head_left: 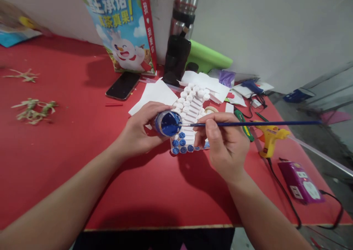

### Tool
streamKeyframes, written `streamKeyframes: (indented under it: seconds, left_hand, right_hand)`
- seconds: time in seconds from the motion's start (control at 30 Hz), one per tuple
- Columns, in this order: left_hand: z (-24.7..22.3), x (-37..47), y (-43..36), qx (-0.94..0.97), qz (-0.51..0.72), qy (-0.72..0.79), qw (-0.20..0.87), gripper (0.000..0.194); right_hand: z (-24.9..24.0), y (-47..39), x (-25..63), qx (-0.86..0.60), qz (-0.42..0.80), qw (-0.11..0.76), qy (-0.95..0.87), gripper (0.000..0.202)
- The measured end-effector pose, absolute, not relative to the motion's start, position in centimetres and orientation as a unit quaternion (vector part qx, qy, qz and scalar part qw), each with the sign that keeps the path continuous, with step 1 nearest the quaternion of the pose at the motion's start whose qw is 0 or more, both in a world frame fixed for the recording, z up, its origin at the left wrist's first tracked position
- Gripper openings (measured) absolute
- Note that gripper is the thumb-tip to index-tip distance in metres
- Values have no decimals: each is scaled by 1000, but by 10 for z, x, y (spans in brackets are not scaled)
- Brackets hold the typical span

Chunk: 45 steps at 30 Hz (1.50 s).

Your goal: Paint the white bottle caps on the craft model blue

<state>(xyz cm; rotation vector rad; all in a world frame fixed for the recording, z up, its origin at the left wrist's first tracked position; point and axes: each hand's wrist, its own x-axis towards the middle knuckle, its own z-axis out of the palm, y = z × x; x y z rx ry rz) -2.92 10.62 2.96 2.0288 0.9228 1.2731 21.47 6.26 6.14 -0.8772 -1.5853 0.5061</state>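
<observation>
My left hand [143,128] is wrapped round a small clear jar of blue paint [168,123], its mouth tipped toward me. Between the thumb and fingers of my right hand [224,139] is a thin paintbrush [264,124] with a long dark blue handle. Its tip reaches into the jar's mouth. Below and behind both hands lies a white piece built of small round pieces and flat strips [190,106]. Several round pieces along its near edge [183,150] are blue; those farther back are white. My hands hide part of it.
Right of my hands lie a green utility knife [244,125], a yellow glue gun [271,136] and a purple power box [300,182] with cords. Behind stand a printed bag [124,29] and a steel flask [184,7]; a phone [123,85] lies before the bag. Straw-like figures [34,110] lie left.
</observation>
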Motion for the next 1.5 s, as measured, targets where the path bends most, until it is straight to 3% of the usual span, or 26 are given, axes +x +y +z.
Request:
streamKeyframes:
  seconds: [0.2,0.67,1.5]
  left_hand:
    - [26,-28,107,776,488,312,251,54]
    - [29,-28,105,777,466,333,263,52]
    - [31,-30,107,776,475,332,251,54]
  right_hand:
    - [60,59,216,-389,165,557,-715,10]
    - [60,60,215,-394,172,532,-730,11]
    - [61,64,218,-363,155,613,-684,16]
